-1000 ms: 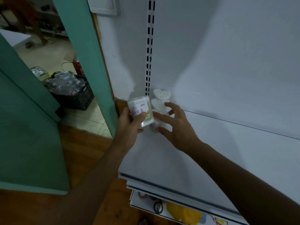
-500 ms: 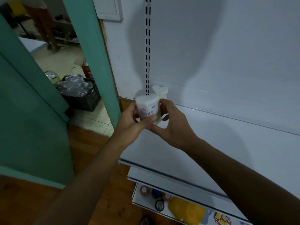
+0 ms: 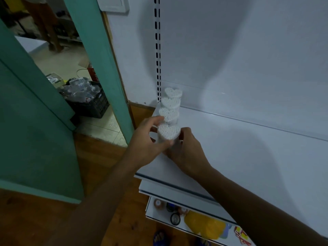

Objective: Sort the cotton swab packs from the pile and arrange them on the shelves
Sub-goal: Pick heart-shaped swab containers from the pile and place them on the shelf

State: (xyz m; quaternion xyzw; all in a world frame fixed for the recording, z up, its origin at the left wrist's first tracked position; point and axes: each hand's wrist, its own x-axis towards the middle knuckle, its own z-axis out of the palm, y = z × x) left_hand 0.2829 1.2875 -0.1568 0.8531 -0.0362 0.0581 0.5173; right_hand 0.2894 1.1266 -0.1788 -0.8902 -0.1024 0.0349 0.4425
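Both hands set a heart-shaped cotton swab pack at the front of a row on the white shelf.

The white shelf (image 3: 248,157) fills the right side, with a green door frame (image 3: 99,59) to its left and a black crate (image 3: 88,102) on the floor beyond. On a lower shelf lies a yellow bag (image 3: 204,226). The left hand (image 3: 147,144) and right hand (image 3: 186,153) curl round the nearest swab pack (image 3: 168,132) from either side, at the shelf's left end. Just behind it three more heart-shaped packs (image 3: 171,103) line up toward the back panel, close together.
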